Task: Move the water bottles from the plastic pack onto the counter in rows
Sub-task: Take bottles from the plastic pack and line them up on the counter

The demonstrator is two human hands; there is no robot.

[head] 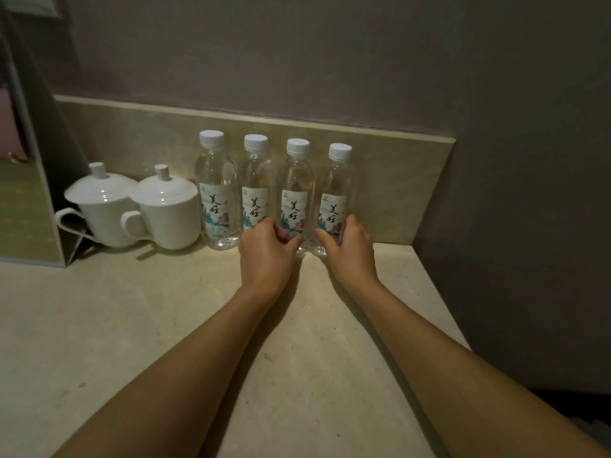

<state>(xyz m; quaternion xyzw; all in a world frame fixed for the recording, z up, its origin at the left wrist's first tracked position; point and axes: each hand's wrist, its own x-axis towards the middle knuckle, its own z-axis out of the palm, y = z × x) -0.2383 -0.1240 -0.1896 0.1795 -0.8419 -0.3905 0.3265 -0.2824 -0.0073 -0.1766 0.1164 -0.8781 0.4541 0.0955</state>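
Several clear water bottles with white caps and printed labels stand upright in one row against the backsplash on the beige counter [165, 325]. My left hand [266, 256] is wrapped around the base of the third bottle [295, 183], its knuckles also covering the foot of the second bottle [255, 180]. My right hand [350, 249] grips the base of the rightmost bottle [335, 186]. The leftmost bottle [216, 186] stands free. No plastic pack is in view.
Two white lidded mugs [105, 209] [167, 213] stand left of the bottles. A standing card or folder [29, 206] sits at the far left. A grey wall [512, 226] closes off the counter's right side.
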